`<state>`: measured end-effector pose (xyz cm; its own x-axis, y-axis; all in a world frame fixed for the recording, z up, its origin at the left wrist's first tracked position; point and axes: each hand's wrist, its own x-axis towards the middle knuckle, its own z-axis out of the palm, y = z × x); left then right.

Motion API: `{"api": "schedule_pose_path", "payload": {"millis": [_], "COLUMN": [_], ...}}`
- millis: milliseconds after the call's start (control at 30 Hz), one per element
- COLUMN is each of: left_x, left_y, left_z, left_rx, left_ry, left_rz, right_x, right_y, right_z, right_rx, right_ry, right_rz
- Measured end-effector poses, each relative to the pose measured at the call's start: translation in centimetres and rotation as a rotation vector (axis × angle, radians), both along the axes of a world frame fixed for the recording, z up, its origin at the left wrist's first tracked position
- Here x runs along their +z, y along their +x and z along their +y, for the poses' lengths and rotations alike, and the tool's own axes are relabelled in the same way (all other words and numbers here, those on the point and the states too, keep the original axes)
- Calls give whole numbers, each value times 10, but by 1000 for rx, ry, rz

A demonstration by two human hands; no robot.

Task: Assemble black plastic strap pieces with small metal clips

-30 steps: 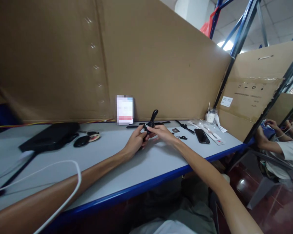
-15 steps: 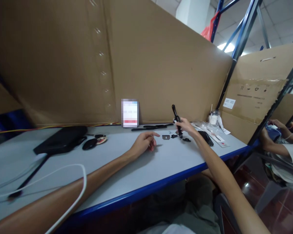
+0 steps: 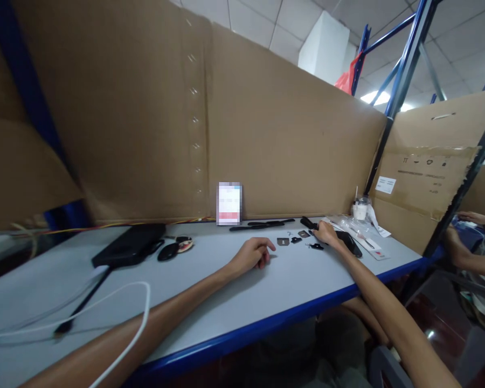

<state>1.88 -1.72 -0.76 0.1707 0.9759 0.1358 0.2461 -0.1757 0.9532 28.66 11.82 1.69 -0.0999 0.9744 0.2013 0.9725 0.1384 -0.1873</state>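
My right hand (image 3: 327, 234) is closed round a black stick-shaped tool (image 3: 308, 222), which lies low over the tabletop with its end pointing left; its exact kind does not show. Resting on the table, my left hand (image 3: 254, 254) has its index finger stretched out and the others loosely curled, holding nothing visible. Just right of that finger is a small grey metal plate (image 3: 283, 242). A second plate (image 3: 304, 234) and small black parts (image 3: 296, 240) lie between the hands, with another black part (image 3: 317, 246) below my right hand.
Long black strips (image 3: 262, 223) lie by the cardboard wall under a lit, blurred screen (image 3: 229, 203). On the right are a dark phone (image 3: 351, 243), clear packaging and a cup (image 3: 361, 207). A black case (image 3: 131, 245), a black oval object (image 3: 168, 251) and a white cable (image 3: 147, 302) are leftward.
My right hand has lowered the black tool from upright to nearly flat and moved it right, uncovering the second plate. My left hand keeps its pose. The view has tilted up and turned left.
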Motion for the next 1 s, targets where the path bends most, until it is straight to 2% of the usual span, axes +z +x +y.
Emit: {"api": "schedule_pose_path", "payload": {"millis": [133,300,367,467,567,667,833,900,1000], "left_x": [3,4,3,4,8,14,18,17,17], "left_y": [0,1,1,-1,-8,-18,-31,-31,-30], "left_z": [-2,-2,-2,-1,2,4,9,12,16], "left_rx": [11,17,33,90,206,336,464,477,487], "left_ry": [8,-11,-22,-26,28,115,195,190,190], "left_rz": [29,29,7,-32,-74,-151,-279,-263,-203], "right_x": [-1,13,19,20,13,9,12,13,12], "right_y": [-3,-23,-43,-83,-122,-145,-146,-143,-141], "right_z": [-13,-30,-34,-33,-26,-18,-11,-11,-13], "right_rx": [40,48,149,339,478,558,677,718,698], "right_ry": [75,181,212,147,191,222,259,290,304], "right_rz": [-130,-281,-287,-294,-347,-434,-554,-584,-591]}}
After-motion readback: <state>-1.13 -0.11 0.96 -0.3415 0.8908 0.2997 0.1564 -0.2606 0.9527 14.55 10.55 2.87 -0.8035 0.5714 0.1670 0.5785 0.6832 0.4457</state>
